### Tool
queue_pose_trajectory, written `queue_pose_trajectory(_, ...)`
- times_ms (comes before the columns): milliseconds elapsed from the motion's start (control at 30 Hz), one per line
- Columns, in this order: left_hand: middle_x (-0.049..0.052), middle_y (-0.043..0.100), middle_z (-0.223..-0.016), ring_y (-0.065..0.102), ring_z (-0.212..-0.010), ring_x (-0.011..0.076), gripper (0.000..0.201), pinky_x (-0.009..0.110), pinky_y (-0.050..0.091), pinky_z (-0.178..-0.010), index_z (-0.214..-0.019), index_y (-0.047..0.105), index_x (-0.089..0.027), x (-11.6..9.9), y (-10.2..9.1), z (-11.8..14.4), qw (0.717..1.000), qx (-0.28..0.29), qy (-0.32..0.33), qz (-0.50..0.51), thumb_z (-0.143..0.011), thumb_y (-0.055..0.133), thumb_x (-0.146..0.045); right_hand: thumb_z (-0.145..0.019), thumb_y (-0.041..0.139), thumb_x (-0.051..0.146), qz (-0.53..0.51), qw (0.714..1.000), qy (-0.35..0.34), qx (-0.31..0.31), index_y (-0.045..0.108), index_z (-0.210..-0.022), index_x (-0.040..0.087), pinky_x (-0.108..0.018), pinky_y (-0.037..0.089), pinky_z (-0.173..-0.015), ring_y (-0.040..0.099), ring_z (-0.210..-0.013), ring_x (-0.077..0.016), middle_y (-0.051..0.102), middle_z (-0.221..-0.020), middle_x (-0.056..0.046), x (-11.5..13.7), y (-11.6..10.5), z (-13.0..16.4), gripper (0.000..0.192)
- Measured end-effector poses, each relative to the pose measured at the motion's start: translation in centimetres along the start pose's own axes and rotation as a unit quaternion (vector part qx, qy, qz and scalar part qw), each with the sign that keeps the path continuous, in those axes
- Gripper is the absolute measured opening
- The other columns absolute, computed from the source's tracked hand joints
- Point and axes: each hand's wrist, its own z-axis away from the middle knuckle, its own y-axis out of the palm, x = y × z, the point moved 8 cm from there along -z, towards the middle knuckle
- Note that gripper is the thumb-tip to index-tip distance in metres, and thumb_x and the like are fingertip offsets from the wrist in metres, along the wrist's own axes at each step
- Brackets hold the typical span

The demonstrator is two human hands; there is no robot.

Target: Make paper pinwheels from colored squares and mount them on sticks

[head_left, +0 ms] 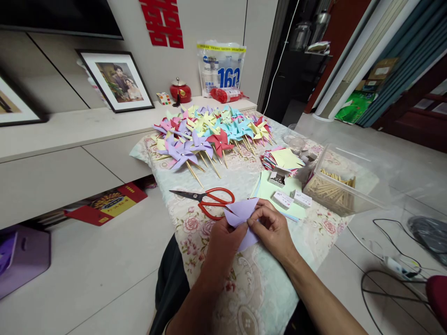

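Note:
A purple paper square [244,210] with slits cut in from its corners is held over the front of the table. My left hand [225,239] pinches its near left part, thumb on top. My right hand [273,228] grips it from the right, thumb and forefinger meeting near the middle of the sheet. Whether something small sits between those fingertips cannot be made out. Just left of the paper lie scissors [209,197] with red handles, blades pointing left. Many finished paper pinwheels [213,132] on wooden sticks are heaped at the back of the table.
Right of my hands, small white boxes [282,199] and an open box of metal fasteners [277,178] rest on green paper [263,186]. Behind them is a stack of coloured sheets [287,159]. A clear plastic bin [344,200] holds wooden sticks. A low cabinet [115,123] borders the table's far left.

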Motion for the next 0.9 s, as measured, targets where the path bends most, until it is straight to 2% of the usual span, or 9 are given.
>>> queue_pose_trajectory(300, 0.005, 0.075, -0.069, 0.064, -0.064, 0.0206, 0.026, 0.031, 0.049, -0.064, -0.081, 0.077, -0.013, -0.6, 0.0, 0.4, 1.0, -0.011, 0.007, 0.013, -0.062, 0.078, -0.03, -0.08, 0.071, 0.02, -0.011, 1.0, 0.005, 0.002, 0.068, -0.072, 0.021, -0.036, 0.047, -0.087, 0.063, -0.102, -0.0236, 0.065, -0.111, -0.008, 0.3, 0.0, 0.0, 0.009)
queue_pose_trajectory(433, 0.006, 0.076, -0.073, 0.066, -0.068, 0.0219, 0.029, 0.033, 0.051, -0.068, -0.088, 0.077, -0.013, -1.1, 0.2, 0.8, 0.999, 0.009, -0.004, 0.049, -0.063, 0.079, -0.028, -0.08, 0.075, 0.027, -0.075, 0.995, 0.064, -0.03, 0.073, -0.082, 0.023, -0.035, 0.048, -0.084, 0.062, -0.104, -0.0237, 0.065, -0.117, -0.008, -0.9, -0.6, 0.2, 0.005)
queue_pose_trajectory(567, 0.007, 0.076, -0.076, 0.067, -0.07, 0.0219, 0.029, 0.033, 0.051, -0.07, -0.088, 0.077, -0.012, -1.1, 0.1, 0.8, 0.996, 0.014, -0.03, 0.083, -0.063, 0.081, -0.026, -0.078, 0.078, 0.03, -0.182, 0.971, 0.143, -0.056, 0.07, -0.115, 0.029, -0.03, 0.047, -0.068, 0.061, -0.078, -0.0155, 0.07, -0.113, -0.005, -2.8, -0.8, 0.4, 0.038)
queue_pose_trajectory(667, 0.008, 0.077, -0.078, 0.067, -0.071, 0.0219, 0.031, 0.032, 0.05, -0.069, -0.09, 0.077, -0.012, -1.1, 0.1, 0.7, 0.995, 0.019, -0.031, 0.089, -0.063, 0.083, -0.026, -0.075, 0.08, 0.029, -0.235, 0.957, 0.165, -0.046, 0.062, -0.129, 0.027, -0.029, 0.047, -0.066, 0.061, -0.074, -0.0146, 0.071, -0.102, -0.004, -3.5, -0.4, 0.5, 0.056)
queue_pose_trajectory(767, 0.008, 0.078, -0.079, 0.068, -0.072, 0.022, 0.031, 0.032, 0.051, -0.07, -0.09, 0.077, -0.012, -1.0, 0.2, 0.8, 0.995, 0.018, -0.032, 0.09, -0.063, 0.083, -0.026, -0.072, 0.082, 0.027, -0.263, 0.945, 0.186, -0.048, 0.059, -0.133, 0.027, -0.028, 0.047, -0.066, 0.063, -0.075, -0.0158, 0.069, -0.097, -0.003, -3.8, -0.2, 0.6, 0.065)
queue_pose_trajectory(900, 0.007, 0.077, -0.077, 0.069, -0.072, 0.0229, 0.031, 0.033, 0.052, -0.073, -0.087, 0.076, -0.012, -1.1, 0.2, 1.0, 0.995, 0.006, -0.037, 0.09, -0.06, 0.083, -0.026, -0.067, 0.085, 0.028, -0.274, 0.935, 0.215, -0.066, 0.062, -0.129, 0.026, -0.028, 0.048, -0.064, 0.064, -0.076, -0.0158, 0.067, -0.102, -0.003, -4.0, -0.4, 0.7, 0.066)
